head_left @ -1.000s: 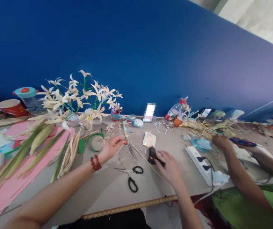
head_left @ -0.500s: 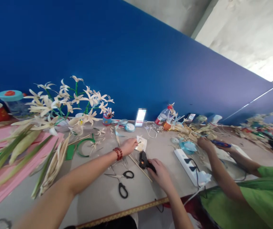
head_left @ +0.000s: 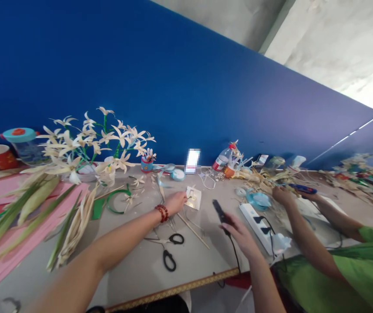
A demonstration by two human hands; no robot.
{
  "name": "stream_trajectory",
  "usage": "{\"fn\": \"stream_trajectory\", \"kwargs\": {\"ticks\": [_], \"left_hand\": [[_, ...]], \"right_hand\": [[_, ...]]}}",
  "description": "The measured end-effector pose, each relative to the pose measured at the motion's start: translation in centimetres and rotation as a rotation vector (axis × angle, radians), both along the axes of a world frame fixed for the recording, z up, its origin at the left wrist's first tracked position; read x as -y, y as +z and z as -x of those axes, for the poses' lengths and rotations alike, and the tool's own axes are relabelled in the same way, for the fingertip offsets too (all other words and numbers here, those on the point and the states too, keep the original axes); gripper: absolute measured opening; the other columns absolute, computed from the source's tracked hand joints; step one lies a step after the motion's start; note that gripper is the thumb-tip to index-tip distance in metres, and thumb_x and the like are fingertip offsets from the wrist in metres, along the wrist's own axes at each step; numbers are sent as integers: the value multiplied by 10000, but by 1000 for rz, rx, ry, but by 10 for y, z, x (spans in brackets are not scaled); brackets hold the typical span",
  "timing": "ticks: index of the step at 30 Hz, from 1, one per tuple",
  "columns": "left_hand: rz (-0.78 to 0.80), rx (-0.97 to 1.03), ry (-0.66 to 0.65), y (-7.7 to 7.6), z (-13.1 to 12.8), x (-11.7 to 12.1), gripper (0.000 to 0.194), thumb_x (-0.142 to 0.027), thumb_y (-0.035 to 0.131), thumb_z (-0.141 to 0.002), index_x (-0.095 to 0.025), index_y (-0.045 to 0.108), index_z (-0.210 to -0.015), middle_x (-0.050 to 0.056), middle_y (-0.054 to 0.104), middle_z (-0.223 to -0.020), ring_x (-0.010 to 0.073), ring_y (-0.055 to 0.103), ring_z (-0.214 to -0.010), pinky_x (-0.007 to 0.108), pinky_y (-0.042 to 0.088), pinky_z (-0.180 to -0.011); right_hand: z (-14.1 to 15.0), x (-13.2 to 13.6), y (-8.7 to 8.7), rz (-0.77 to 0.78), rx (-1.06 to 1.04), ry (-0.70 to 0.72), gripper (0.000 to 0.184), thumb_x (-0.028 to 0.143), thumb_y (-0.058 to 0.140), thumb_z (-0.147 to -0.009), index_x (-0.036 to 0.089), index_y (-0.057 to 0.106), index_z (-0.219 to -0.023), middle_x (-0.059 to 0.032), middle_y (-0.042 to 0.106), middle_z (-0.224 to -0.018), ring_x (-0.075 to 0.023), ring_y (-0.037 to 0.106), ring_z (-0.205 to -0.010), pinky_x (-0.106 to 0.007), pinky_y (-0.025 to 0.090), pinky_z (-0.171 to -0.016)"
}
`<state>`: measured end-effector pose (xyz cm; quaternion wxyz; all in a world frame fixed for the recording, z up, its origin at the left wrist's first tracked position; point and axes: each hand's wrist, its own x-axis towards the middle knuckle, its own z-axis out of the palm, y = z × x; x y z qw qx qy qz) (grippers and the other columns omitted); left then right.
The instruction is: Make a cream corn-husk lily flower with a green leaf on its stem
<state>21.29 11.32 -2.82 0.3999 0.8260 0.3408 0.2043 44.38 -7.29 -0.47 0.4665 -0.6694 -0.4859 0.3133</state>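
My left hand (head_left: pixel 176 203), with a red bead bracelet (head_left: pixel 162 213) on the wrist, is closed in a pinch at the left edge of a small white square card (head_left: pixel 194 199). A small pale piece shows by the fingertips, too small to name. My right hand (head_left: pixel 238 232) is wrapped round a black glue gun (head_left: pixel 219 211), held over the table to the right of the card, its cord running down to the table edge. Black-handled scissors (head_left: pixel 169 251) lie spread below my left hand, and a thin stick (head_left: pixel 194 231) lies between my hands.
White flowers (head_left: pixel 91 139), pink sheets (head_left: pixel 39 230) and green leaves (head_left: pixel 26 234) fill the left. A lit phone (head_left: pixel 193 161) leans at the blue wall. Right are a power strip (head_left: pixel 256 226), blue ribbon roll (head_left: pixel 258 201) and a co-worker's hands (head_left: pixel 282 195) with a blue tool (head_left: pixel 304 188).
The glue gun in my right hand has moved right, away from the card, and turned so its front points up and left. My left hand stays by the card, which is now less covered.
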Motion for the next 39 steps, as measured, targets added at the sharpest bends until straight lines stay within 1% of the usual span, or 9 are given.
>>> {"fn": "stream_trajectory", "kwargs": {"ticks": [2, 4, 6, 10, 15, 21, 25, 34, 39], "left_hand": [[38, 39, 20, 1, 1, -2, 320, -318, 586, -948, -174, 586, -1234, 105, 610, -1255, 233, 635, -1045, 443, 555, -876], [80, 93, 39, 2, 3, -3, 335, -319, 589, -947, -175, 576, -1248, 107, 603, -1265, 234, 634, -1050, 445, 557, -873], [122, 162, 54, 7, 6, -2, 305, -320, 589, -945, -163, 601, -1207, 100, 627, -1218, 230, 641, -1024, 438, 556, -867], [218, 331, 84, 24, 21, 10, 228, -314, 559, -916, -150, 686, -821, 33, 692, -834, 210, 642, -854, 366, 520, -843], [378, 548, 159, 51, 67, 37, 239, -358, 544, -880, -162, 617, -766, 50, 686, -798, 190, 631, -818, 328, 487, -844], [561, 709, 261, 77, 135, 78, 238, -372, 585, -877, -161, 590, -767, 30, 637, -751, 157, 595, -740, 298, 474, -792], [581, 794, 307, 85, 163, 101, 227, -327, 602, -897, -163, 597, -741, 13, 617, -713, 153, 566, -759, 283, 430, -806], [622, 842, 305, 85, 177, 118, 205, -310, 595, -918, -163, 602, -775, 6, 608, -728, 143, 537, -735, 276, 416, -776], [660, 866, 287, 83, 178, 120, 202, -294, 593, -924, -165, 604, -769, 3, 609, -726, 137, 538, -731, 271, 416, -777]], "right_hand": [[-4, 6, 5, -102, -230, -141, 381, 459, 658, -754, 211, 643, -1042, -67, 682, -925, -250, 658, -791, -431, 551, -727], [4, 9, 14, -197, -390, -183, 304, 426, 619, -765, 208, 642, -976, -56, 645, -835, -216, 623, -709, -396, 543, -658], [21, 8, 24, -233, -491, -162, 228, 363, 613, -758, 202, 645, -917, -34, 593, -739, -175, 565, -613, -341, 508, -575], [69, 0, 38, -198, -619, -71, 153, 288, 667, -748, 180, 660, -856, -17, 594, -691, -140, 534, -539, -296, 462, -509], [120, -7, 41, -149, -634, 105, 208, 360, 677, -818, 170, 674, -903, -39, 687, -683, -157, 599, -496, -296, 492, -490], [172, -15, 38, -162, -532, 227, 232, 390, 702, -838, 160, 681, -859, -37, 689, -662, -129, 578, -471, -247, 466, -451], [198, -16, 40, -162, -342, 245, 243, 376, 664, -877, 157, 659, -775, -36, 666, -657, -119, 564, -478, -238, 470, -458], [217, -12, 54, -296, 144, 334, 114, 250, 593, -895, 196, 624, -800, 12, 571, -640, -131, 556, -540, -246, 440, -530], [219, -13, 59, -339, 268, 327, 74, 217, 580, -879, 194, 625, -824, -3, 611, -681, -145, 581, -579, -254, 451, -567]]}}
